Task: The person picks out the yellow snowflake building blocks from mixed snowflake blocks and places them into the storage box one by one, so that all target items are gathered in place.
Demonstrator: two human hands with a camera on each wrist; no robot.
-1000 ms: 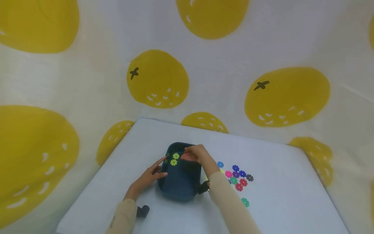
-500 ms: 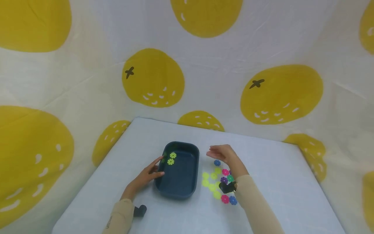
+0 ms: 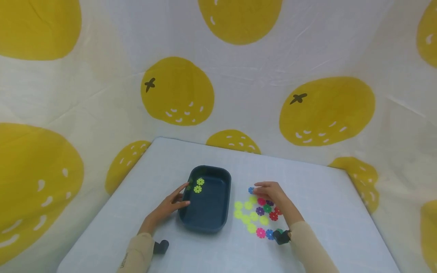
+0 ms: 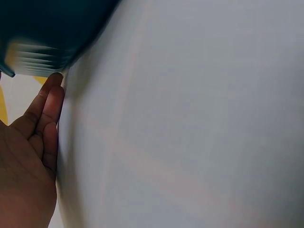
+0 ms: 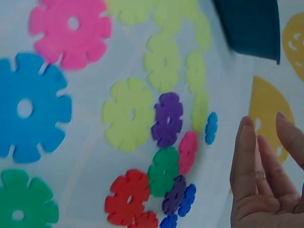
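Observation:
A dark blue bin [image 3: 209, 208] stands on the table, with two yellow-green snowflake discs [image 3: 197, 189] lying in its far left part. My left hand [image 3: 166, 206] rests at the bin's left side with fingers extended, and in the left wrist view the fingertips [image 4: 55, 78] meet the bin's ribbed wall. Right of the bin, my right hand [image 3: 274, 192] hovers over loose discs, its fingertips close to a blue snowflake disc [image 3: 251, 190]. In the right wrist view, a gap separates the thumb from the straight fingers [image 5: 245, 156], which hold nothing.
Several yellow-green discs [image 3: 246, 219] lie between the bin and the right arm. Pink [image 3: 261, 232], purple [image 3: 260, 211], green [image 3: 267, 208] and red discs [image 3: 273, 216] are scattered beside them. A patterned cloth [image 3: 246, 94] hangs behind the white table [image 3: 191, 153].
My right hand has left the bin and moved right, then lowered over the loose discs. The left hand stays at the bin's side. The head view has shifted slightly.

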